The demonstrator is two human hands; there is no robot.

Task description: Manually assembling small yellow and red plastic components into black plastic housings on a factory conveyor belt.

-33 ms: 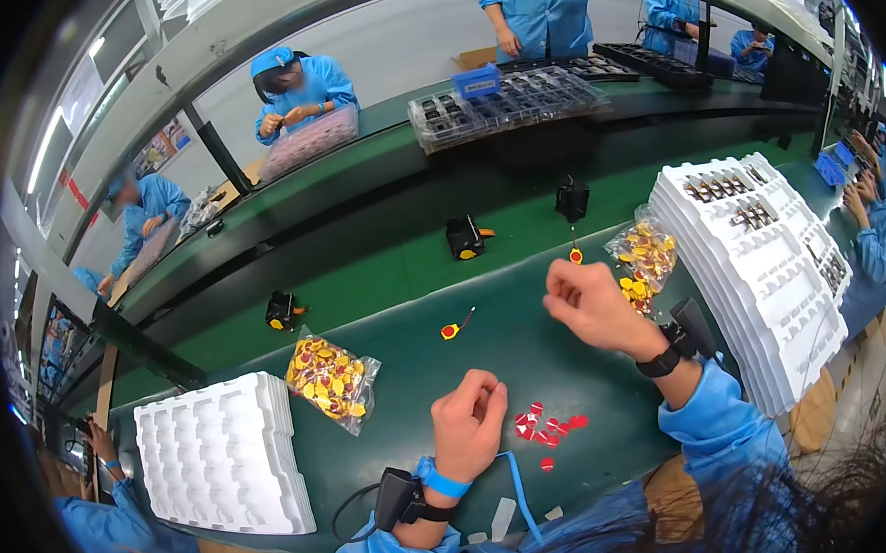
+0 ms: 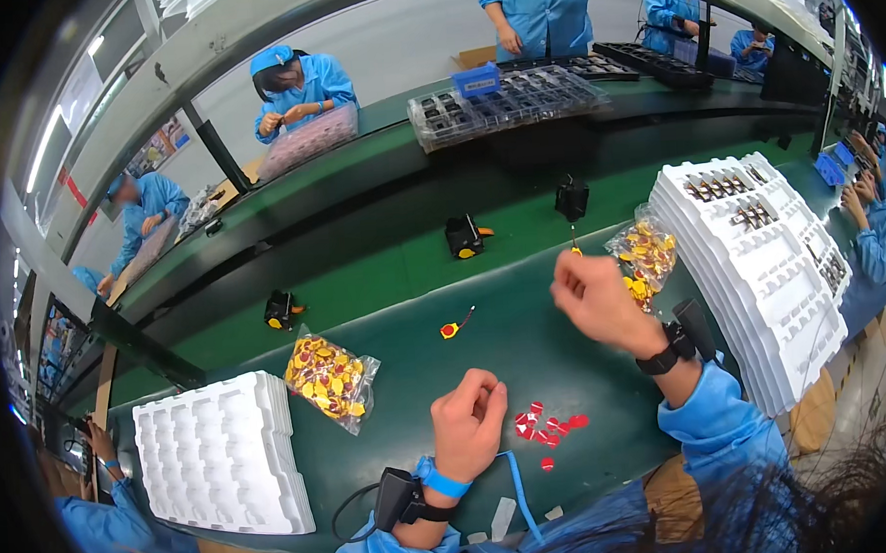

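My left hand (image 2: 468, 425) rests above the green bench with thumb and fingers pinched together; whatever is in the pinch is too small or hidden to make out. My right hand (image 2: 605, 303) is raised farther right, its fingers curled closed, and their tips are partly hidden. Just beyond it shows a bit of a yellow part (image 2: 576, 251) with a thin lead. Red round stickers (image 2: 548, 429) lie scattered between my hands. A yellow-and-red disc with a short wire (image 2: 451, 330) lies farther off, beyond my left hand.
A bag of yellow-and-red discs (image 2: 330, 379) lies left; another open bag (image 2: 645, 249) is right, with loose yellow discs (image 2: 640, 289) spilling. White tray stacks stand left (image 2: 212, 454) and right (image 2: 754, 290). Black devices (image 2: 464, 237) sit on the green strip. Co-workers in blue work around the bench.
My right hand has shifted slightly to the right and now covers most of the yellow-and-red part by its fingers. My left hand has stayed in place.
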